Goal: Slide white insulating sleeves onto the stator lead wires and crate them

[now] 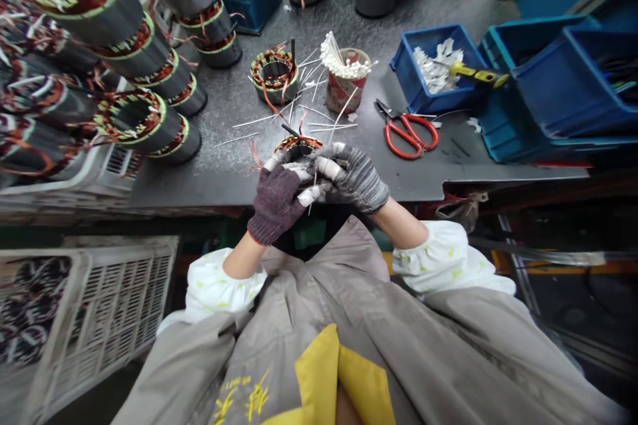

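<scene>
At the table's front edge, a motor stator (pixel 299 144) with copper windings sits partly hidden behind my hands. My left hand (pixel 280 198), in a dark maroon glove with taped fingertips, is closed on its near side. My right hand (pixel 356 176), in a grey striped glove, pinches a thin white cable tie (pixel 343 114) against the stator; its tail sticks up past the fingers. Just beyond stands a second stator (pixel 274 76) with a black sleeve upright in it. Beside that, a red cup (pixel 343 93) is packed with white cable ties, and more ties lie loose around it.
Red-handled scissors (pixel 411 135) lie to the right. Behind them, a blue bin (pixel 428 96) holds white pieces and a yellow cutter (pixel 478 75). More blue bins (pixel 523 139) stand at far right. Stacked stators (pixel 144 123) crowd the left. A white crate (pixel 119 292) is below.
</scene>
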Tool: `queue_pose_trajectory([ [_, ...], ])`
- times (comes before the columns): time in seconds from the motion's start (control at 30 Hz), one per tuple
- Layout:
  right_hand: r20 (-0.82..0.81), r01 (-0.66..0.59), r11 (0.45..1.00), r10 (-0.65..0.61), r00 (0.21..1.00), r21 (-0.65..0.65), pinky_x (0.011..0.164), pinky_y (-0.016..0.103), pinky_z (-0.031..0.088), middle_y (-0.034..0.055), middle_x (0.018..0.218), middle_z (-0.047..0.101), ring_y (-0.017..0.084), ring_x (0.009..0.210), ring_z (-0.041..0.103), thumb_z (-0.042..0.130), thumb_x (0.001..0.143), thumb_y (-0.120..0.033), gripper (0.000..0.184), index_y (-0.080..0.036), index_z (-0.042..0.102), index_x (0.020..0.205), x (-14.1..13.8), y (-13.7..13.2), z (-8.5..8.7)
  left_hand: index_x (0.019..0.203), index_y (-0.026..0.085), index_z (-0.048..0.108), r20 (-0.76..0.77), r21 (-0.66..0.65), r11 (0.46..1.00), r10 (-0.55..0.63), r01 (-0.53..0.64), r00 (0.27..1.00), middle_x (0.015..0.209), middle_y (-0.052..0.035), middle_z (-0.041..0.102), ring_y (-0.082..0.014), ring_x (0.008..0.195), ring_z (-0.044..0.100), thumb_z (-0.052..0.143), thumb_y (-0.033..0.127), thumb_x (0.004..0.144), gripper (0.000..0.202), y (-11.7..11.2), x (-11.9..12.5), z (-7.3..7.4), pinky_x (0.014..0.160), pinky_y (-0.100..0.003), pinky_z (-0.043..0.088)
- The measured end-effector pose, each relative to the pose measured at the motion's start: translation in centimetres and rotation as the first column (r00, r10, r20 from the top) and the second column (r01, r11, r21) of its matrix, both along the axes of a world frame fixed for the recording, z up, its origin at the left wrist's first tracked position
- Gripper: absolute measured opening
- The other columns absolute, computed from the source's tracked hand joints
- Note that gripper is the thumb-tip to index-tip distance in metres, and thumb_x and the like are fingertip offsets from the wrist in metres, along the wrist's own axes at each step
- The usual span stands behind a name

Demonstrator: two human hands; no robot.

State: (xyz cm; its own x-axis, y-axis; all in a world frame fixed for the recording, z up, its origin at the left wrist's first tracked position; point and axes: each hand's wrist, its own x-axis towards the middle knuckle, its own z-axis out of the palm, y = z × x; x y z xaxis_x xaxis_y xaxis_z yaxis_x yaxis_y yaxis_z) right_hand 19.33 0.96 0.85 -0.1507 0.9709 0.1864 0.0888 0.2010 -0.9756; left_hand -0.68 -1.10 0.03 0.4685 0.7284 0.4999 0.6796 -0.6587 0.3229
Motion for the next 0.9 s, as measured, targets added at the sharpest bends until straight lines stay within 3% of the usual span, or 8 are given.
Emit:
queue_pose_trajectory([
  [0.1, -0.126, 0.02, 0.998, -0.028, 0.992, -0.058, 0.078, 0.036, 0.066, 0.0048, 0.095, 0.08, 0.022, 0.088, 0.076, 0.076, 0.084, -0.063, 0.042, -0.023, 0.074, 0.097, -0.4, -0.1, -0.9, 0.103, 0.025, 0.071, -0.018, -0.005, 0.999, 0.035, -0.036, 0.999, 0.105, -0.0025, 0.081, -0.0227, 0.111, 0.075, 0.052, 0.035, 0.104, 0.021, 0.0, 0.2, -0.1, 0.121, -0.052, 0.044],
  [0.23, -0.204, 0.006, 0.983, -0.044, 0.978, -0.182, 0.067, 0.035, 0.064, 0.0024, 0.091, 0.079, 0.02, 0.077, 0.074, 0.077, 0.083, -0.064, 0.043, -0.026, 0.073, 0.102, 0.3, -0.9, -1.4, 0.103, 0.024, 0.071, 0.011, 0.028, 0.999, 0.047, -0.047, 0.999, 0.106, -0.003, 0.082, -0.0229, 0.111, 0.075, 0.053, 0.033, 0.102, 0.02, 0.1, 0.3, -0.2, 0.12, -0.051, 0.046],
  [0.4, -0.175, 0.117, 0.992, -0.124, 0.977, -0.05, 0.086, 0.037, 0.064, 0.0031, 0.094, 0.079, 0.02, 0.088, 0.075, 0.077, 0.084, -0.064, 0.041, -0.024, 0.074, 0.096, -0.4, -1.1, -1.3, 0.108, 0.025, 0.07, 0.033, 0.028, 0.999, 0.026, -0.027, 0.999, 0.109, -0.0034, 0.081, -0.0246, 0.111, 0.076, 0.061, 0.04, 0.1, 0.019, 0.0, 0.3, -0.3, 0.122, -0.054, 0.044],
  [0.5, -0.199, 0.07, 0.997, -0.077, 0.977, -0.043, 0.092, 0.039, 0.064, 0.0039, 0.098, 0.08, 0.022, 0.096, 0.076, 0.078, 0.084, -0.061, 0.038, -0.025, 0.075, 0.097, -0.7, -1.2, -1.0, 0.105, 0.026, 0.07, -0.013, 0.009, 0.999, 0.045, -0.044, 0.999, 0.11, -0.0043, 0.081, -0.0258, 0.115, 0.075, 0.059, 0.039, 0.1, 0.018, 0.0, 0.3, -0.3, 0.121, -0.055, 0.045],
  [0.63, -0.288, -0.03, 0.995, 0.001, 0.958, -0.096, 0.086, 0.039, 0.067, 0.0032, 0.102, 0.08, 0.023, 0.098, 0.077, 0.078, 0.085, -0.058, 0.038, -0.027, 0.075, 0.107, -0.9, -1.7, -1.1, 0.105, 0.027, 0.072, -0.038, -0.023, 0.998, 0.063, -0.064, 0.997, 0.111, -0.0028, 0.082, -0.0258, 0.116, 0.074, 0.056, 0.035, 0.1, 0.018, 0.0, 0.3, -0.4, 0.121, -0.056, 0.044],
  [0.73, -0.241, -0.06, 0.993, 0.035, 0.97, -0.097, 0.079, 0.038, 0.067, 0.003, 0.095, 0.08, 0.023, 0.089, 0.077, 0.082, 0.08, -0.057, 0.037, -0.026, 0.077, 0.1, -0.8, -2.0, -1.3, 0.107, 0.026, 0.072, -0.02, -0.025, 0.999, 0.04, -0.04, 0.999, 0.114, -0.0043, 0.081, -0.0268, 0.119, 0.073, 0.058, 0.033, 0.099, 0.018, 0.1, 0.2, -0.6, 0.122, -0.056, 0.043],
  [0.8, -0.2, 0.017, 0.997, -0.033, 0.979, -0.079, 0.08, 0.039, 0.067, 0.0031, 0.092, 0.079, 0.022, 0.085, 0.076, 0.082, 0.081, -0.058, 0.036, -0.025, 0.076, 0.094, -0.2, -2.3, -1.1, 0.11, 0.025, 0.071, 0.011, -0.008, 1.0, 0.006, -0.006, 1.0, 0.115, -0.0046, 0.08, -0.0263, 0.121, 0.072, 0.059, 0.03, 0.098, 0.018, 0.0, 0.0, -0.6, 0.124, -0.055, 0.041],
  [0.9, -0.219, 0.211, 0.978, -0.206, 0.954, -0.004, 0.094, 0.045, 0.065, 0.0047, 0.105, 0.08, 0.025, 0.099, 0.077, 0.075, 0.089, -0.059, 0.033, -0.026, 0.077, 0.095, 1.6, -3.7, -0.4, 0.118, 0.025, 0.069, 0.016, 0.005, 0.999, -0.036, 0.036, 0.999, 0.124, -0.0043, 0.078, -0.0244, 0.127, 0.069, 0.056, 0.027, 0.1, 0.022, -0.2, -0.1, -0.3, 0.128, -0.054, 0.035],
])
